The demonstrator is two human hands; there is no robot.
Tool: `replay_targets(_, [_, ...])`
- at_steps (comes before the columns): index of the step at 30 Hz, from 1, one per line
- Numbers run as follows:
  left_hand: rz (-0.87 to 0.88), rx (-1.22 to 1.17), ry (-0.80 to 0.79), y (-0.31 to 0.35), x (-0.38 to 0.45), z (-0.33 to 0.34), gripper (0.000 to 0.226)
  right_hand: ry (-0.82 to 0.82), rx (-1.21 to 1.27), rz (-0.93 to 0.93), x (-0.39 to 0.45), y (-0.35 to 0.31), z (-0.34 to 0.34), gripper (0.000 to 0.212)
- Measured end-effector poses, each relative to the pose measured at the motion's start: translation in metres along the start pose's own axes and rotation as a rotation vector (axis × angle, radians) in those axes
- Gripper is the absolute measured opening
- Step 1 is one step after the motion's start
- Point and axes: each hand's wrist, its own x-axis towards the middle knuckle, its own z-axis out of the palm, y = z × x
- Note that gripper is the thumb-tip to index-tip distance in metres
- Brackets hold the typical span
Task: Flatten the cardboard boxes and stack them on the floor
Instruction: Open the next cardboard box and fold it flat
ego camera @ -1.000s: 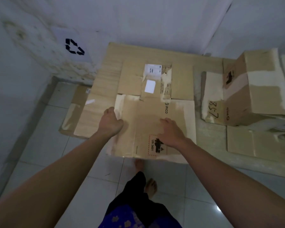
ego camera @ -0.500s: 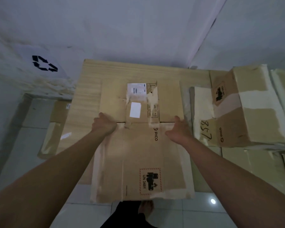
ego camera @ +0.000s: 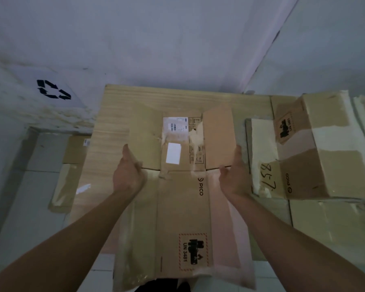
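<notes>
A flattened brown cardboard box (ego camera: 183, 211) with a PICO logo and a red UN 3481 label lies in front of me on a large wood-grain board (ego camera: 105, 144). My left hand (ego camera: 128, 175) grips its left edge at the flap fold. My right hand (ego camera: 234, 175) holds the right edge at the same fold, fingers curled around it. The far flaps with white shipping labels (ego camera: 174, 142) lie beyond my hands. A second, unflattened PICO box (ego camera: 316, 152) stands to the right.
Flat cardboard pieces (ego camera: 329, 224) lie on the floor under and before the upright box, and another (ego camera: 70, 171) sticks out left of the board. A wall with a recycling symbol (ego camera: 53, 92) rises behind. The tiled floor (ego camera: 27, 207) shows at left.
Both hands slid from the near part of the flattened box up to its flap fold. The box and the view shifted forward over the board.
</notes>
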Motion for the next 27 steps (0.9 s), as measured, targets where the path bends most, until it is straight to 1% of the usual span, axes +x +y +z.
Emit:
replay_targets(2, [0.11,0.035,0.021,0.007,-0.011,-0.009,0.08,0.051,-0.059,-0.077,-0.01,-0.009,-0.001,0.089])
replay_targets(4, [0.184,0.113,0.027,0.01,-0.019,-0.022,0.083,0.051,-0.092,-0.134,-0.018,-0.013,-0.008,0.083])
replay_targets(7, [0.231,0.162,0.073,0.009,-0.028,-0.049,0.067,0.04,-0.096,-0.153,-0.026,-0.024,-0.032,0.076])
replay_targets(10, [0.279,0.157,0.179,0.011,-0.043,-0.08,0.05,0.044,-0.049,-0.147,-0.038,-0.043,-0.062,0.084])
replay_targets(11, [0.289,0.167,0.198,0.012,-0.049,-0.092,0.05,0.05,-0.024,-0.163,-0.043,-0.05,-0.071,0.087])
replay_targets(14, [0.294,0.165,0.237,0.009,-0.067,-0.127,0.067,0.063,0.019,-0.227,-0.062,-0.069,-0.098,0.094])
replay_targets(16, [0.294,0.153,0.27,0.005,-0.08,-0.151,0.072,0.08,0.015,-0.265,-0.076,-0.081,-0.114,0.095])
replay_targets(22, [0.287,0.15,0.381,-0.002,-0.118,-0.222,0.07,0.132,0.082,-0.373,-0.112,-0.122,-0.14,0.102])
replay_targets(27, [0.287,0.129,0.466,-0.018,-0.122,-0.27,0.073,0.164,0.113,-0.412,-0.137,-0.162,-0.148,0.113])
